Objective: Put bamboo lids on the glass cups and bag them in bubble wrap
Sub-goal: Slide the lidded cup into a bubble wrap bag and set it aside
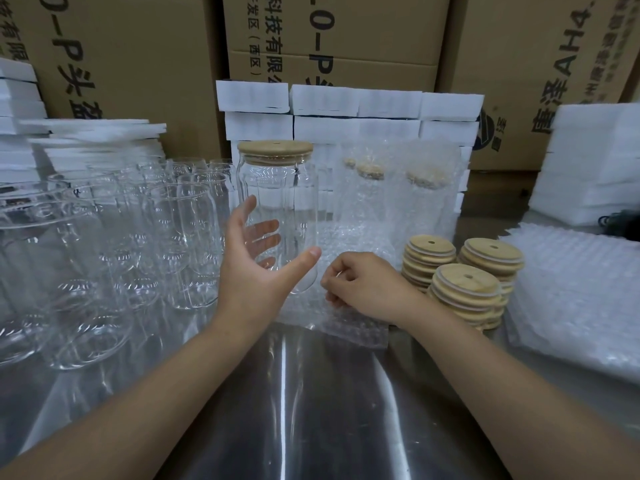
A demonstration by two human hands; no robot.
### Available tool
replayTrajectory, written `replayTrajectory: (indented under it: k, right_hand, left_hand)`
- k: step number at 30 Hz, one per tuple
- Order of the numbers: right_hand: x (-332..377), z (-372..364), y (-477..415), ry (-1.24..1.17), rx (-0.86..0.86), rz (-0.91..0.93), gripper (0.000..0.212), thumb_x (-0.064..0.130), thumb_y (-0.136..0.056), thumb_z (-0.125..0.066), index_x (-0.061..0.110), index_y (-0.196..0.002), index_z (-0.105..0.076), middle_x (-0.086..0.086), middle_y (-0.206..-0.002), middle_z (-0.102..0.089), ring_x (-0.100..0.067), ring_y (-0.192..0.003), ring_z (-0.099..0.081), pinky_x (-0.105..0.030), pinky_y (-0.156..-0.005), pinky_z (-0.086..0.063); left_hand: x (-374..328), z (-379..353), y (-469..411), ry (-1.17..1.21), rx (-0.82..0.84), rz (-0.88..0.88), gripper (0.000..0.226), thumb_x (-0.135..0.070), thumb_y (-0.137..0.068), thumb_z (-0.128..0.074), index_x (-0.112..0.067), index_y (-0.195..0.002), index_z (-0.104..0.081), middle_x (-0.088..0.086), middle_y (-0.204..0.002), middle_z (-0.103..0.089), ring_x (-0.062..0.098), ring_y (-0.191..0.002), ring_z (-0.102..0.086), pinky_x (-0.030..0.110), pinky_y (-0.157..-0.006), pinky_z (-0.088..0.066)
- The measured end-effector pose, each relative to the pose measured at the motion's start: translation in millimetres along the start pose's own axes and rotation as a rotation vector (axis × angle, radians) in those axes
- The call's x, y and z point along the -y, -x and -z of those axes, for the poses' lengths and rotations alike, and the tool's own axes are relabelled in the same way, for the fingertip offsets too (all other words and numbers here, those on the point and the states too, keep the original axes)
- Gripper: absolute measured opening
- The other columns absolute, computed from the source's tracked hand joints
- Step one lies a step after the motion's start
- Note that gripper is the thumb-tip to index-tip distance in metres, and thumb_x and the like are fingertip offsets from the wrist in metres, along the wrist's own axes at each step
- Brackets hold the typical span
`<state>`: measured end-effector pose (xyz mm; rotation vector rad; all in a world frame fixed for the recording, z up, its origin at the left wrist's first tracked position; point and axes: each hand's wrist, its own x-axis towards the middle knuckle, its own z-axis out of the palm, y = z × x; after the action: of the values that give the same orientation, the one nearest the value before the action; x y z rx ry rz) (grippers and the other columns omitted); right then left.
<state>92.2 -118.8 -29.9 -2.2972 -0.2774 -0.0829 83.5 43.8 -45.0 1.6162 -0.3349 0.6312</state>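
Note:
My left hand (256,271) holds a clear glass cup (280,202) near its base, fingers behind the glass and thumb across the front. A bamboo lid (275,150) sits on that cup. The cup is raised, upright, above a bubble wrap bag (339,320) lying flat on the steel table (304,410). My right hand (363,285) pinches the near edge of that bag with curled fingers. Three stacks of bamboo lids (464,271) stand just right of my right hand.
Many bare glass cups (104,244) crowd the left of the table. Several bagged, lidded cups (398,192) stand behind the bag. A pile of bubble wrap bags (571,299) lies at the right. White foam blocks (346,112) and cardboard boxes (138,64) line the back.

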Motion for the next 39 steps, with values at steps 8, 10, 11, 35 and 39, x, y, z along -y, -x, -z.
replayTrajectory:
  k: [8,10,11,35,39]
  right_hand:
    - [2,2,8,0.381,0.352,0.146,0.037,0.036,-0.074,-0.072,0.035,-0.104,-0.051,0.015,-0.102,-0.055,-0.004,-0.091,-0.055,-0.028,-0.083,-0.052]
    - [0,2,8,0.381,0.279,0.2,0.03,0.029,-0.077,-0.067,0.033,-0.101,-0.05,0.015,-0.093,-0.057,-0.004,-0.086,-0.055,-0.027,-0.08,-0.051]
    - [0,2,8,0.366,0.238,0.216,0.023,0.029,-0.079,-0.065,0.033,-0.097,-0.051,0.015,-0.089,-0.059,-0.003,-0.084,-0.056,-0.026,-0.079,-0.05]
    - [6,-1,8,-0.267,0.192,-0.15,0.024,-0.009,-0.078,-0.066,0.014,-0.073,-0.058,-0.01,-0.067,-0.061,-0.01,-0.042,-0.049,-0.019,-0.042,-0.038]
    - [7,-4,9,-0.166,0.229,-0.058,0.02,0.002,-0.077,-0.073,0.02,-0.07,-0.072,0.002,-0.071,-0.069,-0.003,-0.057,-0.058,-0.014,-0.057,-0.048]
  left_hand:
    - [2,0,0,0.012,0.002,-0.005,0.09,-0.06,-0.053,-0.078,-0.059,-0.127,-0.028,-0.016,-0.124,-0.055,0.0,-0.112,-0.058,0.036,-0.098,-0.051]
    - [2,0,0,0.009,0.003,-0.003,0.092,-0.061,-0.053,-0.078,-0.057,-0.13,-0.028,-0.016,-0.124,-0.055,-0.002,-0.111,-0.057,0.035,-0.098,-0.051]
    - [3,0,0,0.007,0.003,-0.002,0.093,-0.061,-0.052,-0.078,-0.056,-0.131,-0.028,-0.017,-0.124,-0.055,-0.002,-0.111,-0.057,0.035,-0.098,-0.05]
    - [1,0,2,0.017,0.005,-0.026,0.09,-0.054,-0.058,-0.081,-0.057,-0.131,-0.029,-0.019,-0.123,-0.055,-0.005,-0.11,-0.057,0.03,-0.096,-0.049]
    - [1,0,2,0.03,0.0,-0.024,0.091,-0.06,-0.053,-0.078,-0.057,-0.131,-0.029,-0.017,-0.123,-0.056,-0.002,-0.111,-0.057,0.031,-0.096,-0.05]
